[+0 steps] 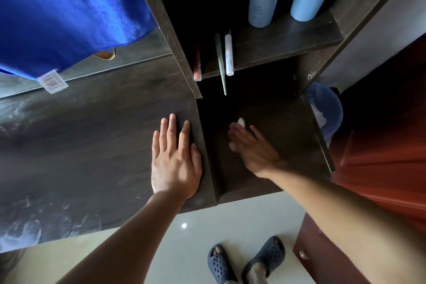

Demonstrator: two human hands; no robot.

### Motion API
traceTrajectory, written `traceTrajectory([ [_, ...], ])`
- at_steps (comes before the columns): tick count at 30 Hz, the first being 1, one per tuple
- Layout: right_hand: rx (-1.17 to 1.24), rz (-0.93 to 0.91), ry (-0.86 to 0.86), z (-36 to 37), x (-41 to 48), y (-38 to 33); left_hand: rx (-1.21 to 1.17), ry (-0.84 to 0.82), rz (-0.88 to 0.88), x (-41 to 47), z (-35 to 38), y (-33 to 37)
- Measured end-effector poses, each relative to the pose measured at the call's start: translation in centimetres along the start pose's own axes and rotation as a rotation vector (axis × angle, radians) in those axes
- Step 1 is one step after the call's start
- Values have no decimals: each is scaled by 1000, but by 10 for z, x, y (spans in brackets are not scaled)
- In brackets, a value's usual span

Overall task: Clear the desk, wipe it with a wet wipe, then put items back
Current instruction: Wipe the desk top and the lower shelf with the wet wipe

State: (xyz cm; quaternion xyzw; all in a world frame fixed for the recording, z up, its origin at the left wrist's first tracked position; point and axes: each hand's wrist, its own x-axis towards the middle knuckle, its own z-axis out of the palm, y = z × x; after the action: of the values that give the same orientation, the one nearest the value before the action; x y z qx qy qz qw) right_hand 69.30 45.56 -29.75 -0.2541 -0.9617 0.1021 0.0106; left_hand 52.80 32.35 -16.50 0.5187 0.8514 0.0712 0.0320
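— What is the floor like?
— Pale glossy tiles (219,217), with one small bright glint (184,225) of light on them.
— And the furniture?
— A dark wood-grain desk (92,136), with a pale sheen across its left part. At its right end stands a shelf unit of the same wood: an upright panel (166,30), a shelf (288,41) and a shadowed bay (276,117) under it.
— Anything beyond that?
— A grey wall (391,21) to the right of the unit, and red-brown wood (380,163) below it. Whether that is a door or a cabinet I cannot tell.
— Any window?
— The top of the unit is quite dark.
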Motion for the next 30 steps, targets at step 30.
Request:
traceTrajectory([
  [30, 178, 860, 331, -8, -164, 26, -15, -52, 156, 3, -8, 8],
])
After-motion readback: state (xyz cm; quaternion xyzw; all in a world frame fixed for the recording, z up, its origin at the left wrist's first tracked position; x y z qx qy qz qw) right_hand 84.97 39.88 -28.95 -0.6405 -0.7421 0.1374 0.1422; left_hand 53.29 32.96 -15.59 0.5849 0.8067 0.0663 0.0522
